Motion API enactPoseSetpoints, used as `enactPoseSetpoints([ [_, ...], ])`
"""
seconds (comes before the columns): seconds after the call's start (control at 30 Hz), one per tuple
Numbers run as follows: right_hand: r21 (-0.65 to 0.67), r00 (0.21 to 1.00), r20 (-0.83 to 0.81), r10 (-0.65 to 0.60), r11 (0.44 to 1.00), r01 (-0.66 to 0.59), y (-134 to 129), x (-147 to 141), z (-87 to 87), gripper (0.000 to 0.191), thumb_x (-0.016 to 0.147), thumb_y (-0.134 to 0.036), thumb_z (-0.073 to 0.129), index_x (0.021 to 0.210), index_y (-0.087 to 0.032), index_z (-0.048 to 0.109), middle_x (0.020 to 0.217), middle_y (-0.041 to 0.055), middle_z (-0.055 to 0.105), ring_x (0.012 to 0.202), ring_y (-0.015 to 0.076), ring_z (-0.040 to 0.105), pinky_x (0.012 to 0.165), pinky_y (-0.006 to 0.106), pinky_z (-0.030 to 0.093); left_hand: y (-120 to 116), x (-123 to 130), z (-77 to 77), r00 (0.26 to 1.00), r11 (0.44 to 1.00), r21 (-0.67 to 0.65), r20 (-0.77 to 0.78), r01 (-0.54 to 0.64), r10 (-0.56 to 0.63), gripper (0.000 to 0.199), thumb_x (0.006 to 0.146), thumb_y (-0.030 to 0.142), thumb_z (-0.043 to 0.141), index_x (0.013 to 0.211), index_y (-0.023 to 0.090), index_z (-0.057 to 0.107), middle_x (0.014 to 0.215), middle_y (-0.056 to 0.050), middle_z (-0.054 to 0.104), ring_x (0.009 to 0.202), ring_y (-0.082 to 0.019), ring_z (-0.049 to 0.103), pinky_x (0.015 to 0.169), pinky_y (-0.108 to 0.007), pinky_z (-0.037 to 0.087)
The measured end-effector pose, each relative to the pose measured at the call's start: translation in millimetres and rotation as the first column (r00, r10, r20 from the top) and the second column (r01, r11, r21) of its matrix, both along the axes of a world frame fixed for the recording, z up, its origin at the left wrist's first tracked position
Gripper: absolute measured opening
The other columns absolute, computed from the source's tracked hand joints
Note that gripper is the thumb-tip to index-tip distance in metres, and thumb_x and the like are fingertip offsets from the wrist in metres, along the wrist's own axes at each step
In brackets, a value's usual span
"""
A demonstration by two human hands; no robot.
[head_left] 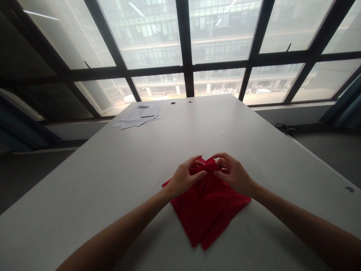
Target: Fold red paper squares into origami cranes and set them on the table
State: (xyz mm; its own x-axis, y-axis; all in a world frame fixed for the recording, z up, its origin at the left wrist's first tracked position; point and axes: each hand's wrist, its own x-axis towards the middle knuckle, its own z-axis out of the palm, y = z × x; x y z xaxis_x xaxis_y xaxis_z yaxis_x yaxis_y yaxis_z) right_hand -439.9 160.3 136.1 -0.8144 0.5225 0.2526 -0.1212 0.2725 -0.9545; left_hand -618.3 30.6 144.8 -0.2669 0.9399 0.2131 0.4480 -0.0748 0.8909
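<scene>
A red cloth (207, 203), folded in layers with pointed corners, lies on the white table near its front. My left hand (188, 175) grips the gathered upper part of the cloth from the left, thumb in front and fingers behind. From the right, my right hand (232, 174) pinches the same bunched part between thumb and fingers. A small folded piece of the cloth sticks up between the two hands. Below them, the layers spread out flat, with two points toward me.
The white table (135, 162) reaches forward to large windows. Papers (138, 116) with a dark pen-like object (147, 116) lie at its far left. Two small dark round spots are near the far edge. Dark cables (286, 128) are beyond the right edge.
</scene>
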Motion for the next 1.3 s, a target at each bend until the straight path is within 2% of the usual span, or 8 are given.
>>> enactPoseSetpoints([
  [0.07, -0.047, 0.998, -0.064, -0.026, 0.999, 0.023, -4.4, 1.4, 6.2, 0.041, 0.081, -0.022, 0.068, 0.12, -0.024, 0.055, 0.091, 0.0017, 0.063, 0.083, 0.0166, 0.061, 0.073, 0.03, 0.052, -1.8, 4.8, 4.3, 0.989, 0.995, -0.068, 0.128, 0.076, -0.067, 0.034, 0.084, 0.035, 0.071, 0.111, 0.015, 0.071, 0.094, -0.008, 0.074, 0.09, -0.024, 0.068, 0.081, -0.033, 0.053],
  [0.13, -0.106, 0.996, -0.078, -0.038, 0.994, 0.029, -7.6, 3.0, 11.3, 0.038, 0.083, -0.026, 0.069, 0.118, -0.023, 0.057, 0.09, 0.0022, 0.064, 0.082, 0.0169, 0.061, 0.071, 0.03, 0.052, -4.8, 10.9, 4.3, 0.965, 0.994, -0.093, 0.261, 0.065, -0.038, 0.027, 0.084, 0.038, 0.071, 0.093, 0.013, 0.075, 0.084, -0.006, 0.073, 0.078, -0.021, 0.067, 0.071, -0.029, 0.052],
  [0.3, -0.148, 0.994, 0.067, 0.09, 0.986, -0.08, -9.5, 4.4, 14.0, 0.021, 0.084, -0.032, 0.069, 0.097, -0.016, 0.068, 0.09, 0.0051, 0.069, 0.08, 0.0179, 0.062, 0.069, 0.029, 0.05, -10.6, 24.1, -3.5, 0.854, 0.995, -0.094, 0.516, -0.014, 0.061, 0.031, 0.08, 0.042, 0.075, 0.089, 0.011, 0.074, 0.08, -0.006, 0.072, 0.073, -0.02, 0.066, 0.066, -0.027, 0.051],
  [0.47, -0.084, 0.992, 0.116, 0.048, 0.996, -0.038, -9.9, 4.2, 8.4, 0.011, 0.081, -0.024, 0.068, 0.087, -0.015, 0.067, 0.081, 0.0017, 0.067, 0.072, 0.0149, 0.056, 0.063, 0.025, 0.044, -11.9, 25.3, -2.1, 0.867, 0.993, -0.116, 0.497, 0.036, 0.027, 0.032, 0.078, 0.039, 0.078, 0.096, 0.012, 0.073, 0.088, -0.007, 0.072, 0.079, -0.02, 0.066, 0.069, -0.028, 0.052],
  [0.7, -0.085, 0.985, 0.153, 0.081, 0.994, -0.069, -14.3, 6.0, 11.7, 0.005, 0.078, -0.022, 0.066, 0.08, -0.017, 0.064, 0.073, -0.0015, 0.06, 0.066, 0.0135, 0.052, 0.06, 0.024, 0.041, -12.8, 18.5, 6.6, 0.887, 0.972, -0.152, 0.452, 0.178, -0.091, 0.031, 0.081, 0.043, 0.073, 0.086, 0.012, 0.075, 0.08, -0.006, 0.071, 0.068, -0.017, 0.062, 0.06, -0.024, 0.046],
  [0.93, -0.16, 0.986, 0.137, 0.099, 0.984, -0.076, -13.7, 5.2, 10.5, 0.012, 0.081, -0.029, 0.067, 0.081, -0.016, 0.066, 0.078, 0.0013, 0.064, 0.072, 0.0153, 0.055, 0.064, 0.025, 0.043, -13.0, 22.1, 1.5, 0.904, 0.993, -0.082, 0.426, 0.082, -0.04, 0.028, 0.081, 0.04, 0.074, 0.092, 0.014, 0.077, 0.082, -0.006, 0.072, 0.07, -0.018, 0.063, 0.061, -0.024, 0.048],
  [1.13, -0.125, 0.992, 0.116, 0.044, 0.992, -0.029, -17.1, 2.7, 8.0, 0.014, 0.08, -0.028, 0.069, 0.076, -0.016, 0.063, 0.072, -0.0008, 0.06, 0.066, 0.0126, 0.051, 0.058, 0.023, 0.039, -13.1, 23.4, 1.0, 0.912, 0.99, -0.129, 0.41, 0.057, 0.0, 0.025, 0.078, 0.037, 0.077, 0.082, 0.012, 0.076, 0.077, -0.004, 0.072, 0.065, -0.015, 0.062, 0.057, -0.022, 0.045],
  [1.3, -0.126, 0.988, 0.15, 0.037, 0.992, -0.018, -14.5, 2.5, 5.2, 0.025, 0.086, -0.038, 0.064, 0.077, -0.015, 0.069, 0.07, 0.0007, 0.061, 0.064, 0.0135, 0.05, 0.058, 0.025, 0.04, -15.4, 23.7, -1.8, 0.823, 0.989, -0.144, 0.565, 0.034, 0.054, 0.03, 0.073, 0.037, 0.081, 0.087, 0.012, 0.075, 0.081, -0.007, 0.074, 0.067, -0.018, 0.067, 0.061, -0.027, 0.052],
])
